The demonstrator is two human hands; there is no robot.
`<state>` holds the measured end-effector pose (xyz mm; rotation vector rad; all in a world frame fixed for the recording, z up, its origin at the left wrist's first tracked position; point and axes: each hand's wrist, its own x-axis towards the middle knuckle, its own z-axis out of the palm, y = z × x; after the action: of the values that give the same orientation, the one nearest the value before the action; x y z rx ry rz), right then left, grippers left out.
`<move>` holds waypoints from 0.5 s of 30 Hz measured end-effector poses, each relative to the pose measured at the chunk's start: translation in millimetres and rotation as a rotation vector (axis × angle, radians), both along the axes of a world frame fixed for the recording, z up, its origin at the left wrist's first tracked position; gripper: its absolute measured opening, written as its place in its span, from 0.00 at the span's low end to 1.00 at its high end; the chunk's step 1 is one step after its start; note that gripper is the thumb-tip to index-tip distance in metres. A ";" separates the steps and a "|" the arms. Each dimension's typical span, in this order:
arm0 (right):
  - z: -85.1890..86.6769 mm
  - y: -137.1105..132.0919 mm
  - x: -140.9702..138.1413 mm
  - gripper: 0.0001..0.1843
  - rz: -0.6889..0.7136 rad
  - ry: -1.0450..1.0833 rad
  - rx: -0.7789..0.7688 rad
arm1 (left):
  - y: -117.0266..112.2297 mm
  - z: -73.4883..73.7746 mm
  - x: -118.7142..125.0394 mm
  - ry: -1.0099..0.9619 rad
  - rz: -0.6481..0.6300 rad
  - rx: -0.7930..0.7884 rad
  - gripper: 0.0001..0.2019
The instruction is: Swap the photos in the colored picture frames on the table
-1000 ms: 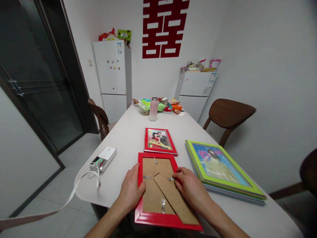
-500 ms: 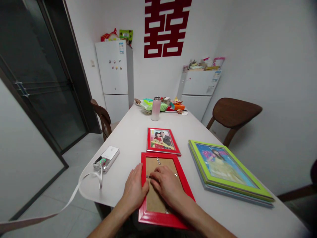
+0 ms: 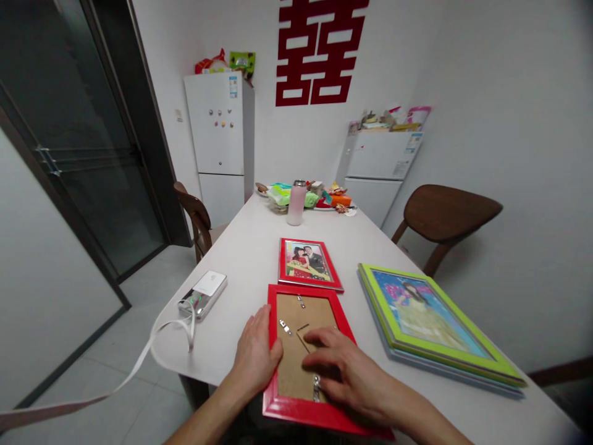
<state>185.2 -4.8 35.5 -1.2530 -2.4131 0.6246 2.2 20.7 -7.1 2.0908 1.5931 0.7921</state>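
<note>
A red picture frame (image 3: 296,413) lies face down at the near edge of the table, its brown backing board (image 3: 291,368) showing. My left hand (image 3: 256,353) grips the left border, thumb on the red rim. Over the lower right of the board is my right hand (image 3: 354,374), fingers bent and apart, holding nothing. Metal clips dot the board: a top clip (image 3: 301,301), a slanted left clip (image 3: 285,327), and a bottom clip (image 3: 316,388) beside my right fingers. My right hand hides the board's right side. Just beyond lies another red frame (image 3: 309,264), photo up.
To the right, a green picture frame (image 3: 428,309) tops a stack. A device (image 3: 204,295) with a white strap (image 3: 139,364) sits at the left edge. Farther back are a pink bottle (image 3: 297,204) and assorted packages (image 3: 280,194). Brown chairs (image 3: 449,213) flank the table.
My right hand has moved from the left clip toward the lower right of the board, and its fingers have spread. The left clip now sits slanted. My left hand stays on the border.
</note>
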 end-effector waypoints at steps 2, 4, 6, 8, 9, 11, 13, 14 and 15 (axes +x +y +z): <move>-1.9 -9.4 5.4 0.16 0.024 -0.019 -0.010 | 0.1 -0.6 2.1 0.003 0.007 -0.006 0.27; -6.1 -13.6 4.6 0.12 0.003 -0.016 0.011 | 0.5 -0.6 4.1 0.008 0.011 -0.011 0.27; -9.2 -13.5 0.8 0.08 -0.036 0.001 0.034 | 0.9 0.5 5.1 0.013 0.010 -0.015 0.27; -9.1 -9.1 -1.9 0.06 -0.062 0.031 0.034 | 0.8 2.4 5.4 0.019 0.008 -0.019 0.27; -8.1 -4.8 -2.4 0.07 -0.069 0.045 0.021 | 0.5 3.4 5.6 0.021 0.008 -0.021 0.27; -5.9 8.6 -1.4 0.11 -0.120 0.056 0.012 | -0.2 5.4 6.3 0.022 0.008 -0.020 0.27; -6.1 27.8 0.5 0.14 -0.243 0.001 0.051 | -0.7 6.7 8.3 0.020 0.001 -0.016 0.26; -7.7 38.5 1.1 0.15 -0.313 -0.047 0.080 | -0.7 7.0 9.6 0.017 -0.005 -0.014 0.26; -10.1 49.0 1.4 0.15 -0.372 -0.098 0.104 | -0.4 7.2 11.1 0.015 -0.011 -0.013 0.26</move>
<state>186.6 44.2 25.3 -1.6617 -2.1681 0.3316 13.3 20.3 0.1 2.0997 1.5886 0.7623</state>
